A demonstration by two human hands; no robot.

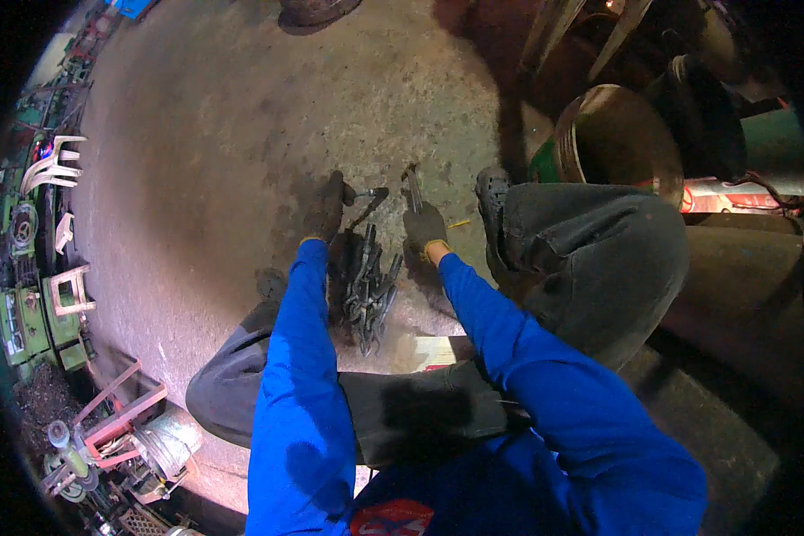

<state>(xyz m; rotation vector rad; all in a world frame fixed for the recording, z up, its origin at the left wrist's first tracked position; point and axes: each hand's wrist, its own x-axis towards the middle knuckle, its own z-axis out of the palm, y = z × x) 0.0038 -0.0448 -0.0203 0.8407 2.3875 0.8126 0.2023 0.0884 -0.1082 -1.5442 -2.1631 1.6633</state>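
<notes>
My left hand, in a dark glove, is closed round one end of a short dark metal piece that juts out to the right, low over the floor. Also gloved, my right hand grips a slim metal tool pointing away from me; its far end looks dark and its kind is unclear. Between my forearms lies a heap of dark metal rods and links, nearer to me than both hands. A thin yellow stick rests on the floor right of my right hand.
My bent legs frame the heap on a worn concrete floor. To the right stands a large open drum. White plastic chairs, a red metal frame and green machinery line the left side.
</notes>
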